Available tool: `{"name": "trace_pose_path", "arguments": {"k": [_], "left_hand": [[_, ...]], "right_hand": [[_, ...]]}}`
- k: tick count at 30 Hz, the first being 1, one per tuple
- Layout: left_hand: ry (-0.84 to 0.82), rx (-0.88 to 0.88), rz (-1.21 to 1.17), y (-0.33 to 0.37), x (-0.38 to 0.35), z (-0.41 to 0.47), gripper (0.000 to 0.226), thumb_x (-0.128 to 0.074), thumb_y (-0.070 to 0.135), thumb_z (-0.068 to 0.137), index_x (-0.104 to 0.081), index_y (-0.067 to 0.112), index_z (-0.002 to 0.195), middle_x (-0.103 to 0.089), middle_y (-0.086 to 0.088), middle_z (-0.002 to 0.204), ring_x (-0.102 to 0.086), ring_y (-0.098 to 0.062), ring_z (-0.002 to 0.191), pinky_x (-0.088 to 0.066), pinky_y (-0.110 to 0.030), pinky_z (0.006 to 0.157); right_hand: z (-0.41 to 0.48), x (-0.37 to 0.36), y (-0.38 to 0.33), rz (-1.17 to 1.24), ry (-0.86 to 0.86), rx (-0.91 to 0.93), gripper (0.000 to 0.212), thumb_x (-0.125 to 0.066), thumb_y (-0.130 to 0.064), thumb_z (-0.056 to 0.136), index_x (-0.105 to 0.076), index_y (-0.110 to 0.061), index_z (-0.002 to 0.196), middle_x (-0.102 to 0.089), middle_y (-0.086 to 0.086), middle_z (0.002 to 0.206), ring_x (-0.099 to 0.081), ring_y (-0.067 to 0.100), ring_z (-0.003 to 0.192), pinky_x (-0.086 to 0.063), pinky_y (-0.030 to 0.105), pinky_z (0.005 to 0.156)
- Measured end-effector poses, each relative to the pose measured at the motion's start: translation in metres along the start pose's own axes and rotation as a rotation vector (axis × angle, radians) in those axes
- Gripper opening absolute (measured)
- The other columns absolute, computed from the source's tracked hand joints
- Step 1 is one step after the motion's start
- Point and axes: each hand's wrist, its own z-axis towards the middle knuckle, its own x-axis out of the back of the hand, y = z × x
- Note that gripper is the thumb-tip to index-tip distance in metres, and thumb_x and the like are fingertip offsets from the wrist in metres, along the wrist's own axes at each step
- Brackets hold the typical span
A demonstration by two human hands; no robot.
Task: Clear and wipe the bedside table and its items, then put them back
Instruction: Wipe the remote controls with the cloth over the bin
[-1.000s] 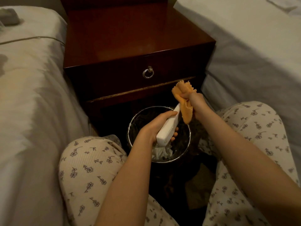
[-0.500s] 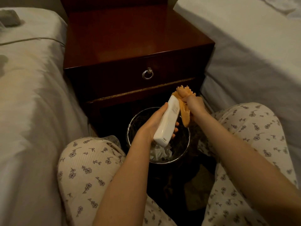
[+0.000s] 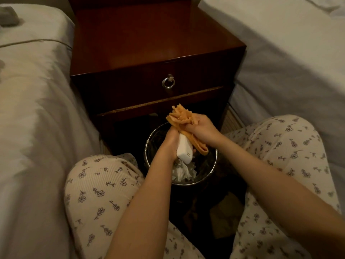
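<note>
My left hand grips a white remote-like handset, tilted with its lower end toward me, above the waste bin. My right hand holds a bunched orange cloth and presses it over the handset's upper part, which the cloth hides. Behind both hands stands the dark red wooden bedside table, its top bare, with a ring-pull drawer.
A round metal-rimmed waste bin with crumpled white paper sits on the floor between my knees, in front of the table's lower shelf. White beds flank the table on the left and right. A small grey object lies on the left bed.
The right hand brought the cloth down onto the handset's upper end. The left hand tipped the handset more upright and closer to the cloth.
</note>
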Motion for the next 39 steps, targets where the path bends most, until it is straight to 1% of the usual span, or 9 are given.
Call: {"name": "trace_pose_path", "arguments": {"k": [3,8,15,19,22,28,33,36,39], "left_hand": [[-0.002,0.023,0.016,0.002,-0.002,-0.001,0.045,-0.030,0.039,0.099,-0.050,0.013,0.070,-0.054,-0.003,0.045,-0.053,-0.018,0.042,-0.044,-0.024,0.046],[-0.074,0.099,0.024,0.003,-0.004,-0.005,0.045,-0.029,0.038,0.099,-0.053,0.004,0.083,-0.057,-0.013,0.055,-0.057,-0.023,0.037,-0.049,-0.022,0.041],[-0.099,0.116,-0.003,0.002,-0.002,-0.006,0.044,-0.029,0.040,0.098,-0.054,0.005,0.088,-0.054,-0.016,0.072,-0.059,-0.024,0.038,-0.050,-0.023,0.041],[0.004,0.039,0.010,0.002,-0.003,-0.004,0.040,-0.029,0.040,0.100,-0.053,0.010,0.088,-0.052,-0.012,0.072,-0.054,-0.024,0.053,-0.047,-0.029,0.051],[0.119,-0.041,-0.013,0.001,0.000,0.003,0.037,-0.029,0.038,0.101,-0.051,0.009,0.091,-0.051,-0.008,0.072,-0.049,-0.020,0.060,-0.040,-0.029,0.054],[0.156,-0.086,-0.116,-0.001,0.000,0.011,0.044,-0.032,0.045,0.099,-0.057,0.014,0.080,-0.056,-0.006,0.070,-0.055,-0.020,0.062,-0.044,-0.029,0.056],[0.285,-0.126,-0.209,0.004,0.005,0.013,0.055,-0.030,0.056,0.095,-0.062,0.013,0.085,-0.061,-0.009,0.072,-0.058,-0.024,0.069,-0.048,-0.037,0.079],[0.328,-0.158,-0.269,0.001,0.008,0.014,0.056,-0.032,0.062,0.092,-0.062,0.015,0.081,-0.064,-0.009,0.082,-0.062,-0.027,0.085,-0.050,-0.040,0.090],[0.380,-0.193,-0.304,-0.003,0.011,0.015,0.059,-0.033,0.062,0.091,-0.063,0.012,0.084,-0.064,-0.008,0.086,-0.062,-0.027,0.088,-0.049,-0.042,0.092]], "right_hand": [[0.002,0.001,0.005,-0.035,0.192,0.038,0.020,-0.061,-0.018,0.088,-0.065,-0.018,0.108,-0.065,-0.005,0.096,-0.060,0.006,0.088,-0.045,0.009,0.074],[0.012,0.007,0.016,-0.125,0.435,-0.029,0.018,-0.055,-0.022,0.090,-0.060,-0.007,0.099,-0.062,0.009,0.100,-0.059,0.022,0.089,-0.047,0.036,0.077],[0.019,0.011,0.028,-0.060,0.549,-0.234,0.028,-0.049,-0.028,0.095,-0.055,-0.007,0.112,-0.061,0.013,0.112,-0.058,0.029,0.102,-0.044,0.034,0.080],[0.016,0.007,0.024,0.140,0.465,-0.257,0.034,-0.053,-0.038,0.092,-0.058,-0.015,0.116,-0.062,0.002,0.103,-0.060,0.019,0.095,-0.045,0.028,0.077],[0.009,-0.005,0.018,0.093,0.306,-0.141,0.030,-0.056,-0.032,0.092,-0.058,-0.018,0.117,-0.062,-0.003,0.101,-0.060,0.010,0.089,-0.045,0.018,0.069],[-0.001,-0.012,0.008,0.196,0.111,-0.074,0.029,-0.057,-0.011,0.090,-0.060,-0.015,0.119,-0.063,-0.001,0.106,-0.061,0.016,0.102,-0.050,0.026,0.086],[-0.015,-0.017,0.001,0.218,0.007,0.042,0.033,-0.055,-0.003,0.090,-0.056,-0.009,0.123,-0.062,-0.005,0.100,-0.058,-0.002,0.086,-0.048,0.005,0.071],[-0.021,-0.019,0.000,0.148,-0.015,0.106,0.036,-0.059,-0.007,0.089,-0.056,-0.012,0.125,-0.062,-0.005,0.108,-0.059,0.000,0.095,-0.046,0.007,0.081],[-0.024,-0.021,0.005,0.095,0.006,0.128,0.036,-0.066,-0.011,0.085,-0.060,-0.013,0.121,-0.066,0.000,0.113,-0.061,0.011,0.105,-0.047,0.022,0.093]]}}
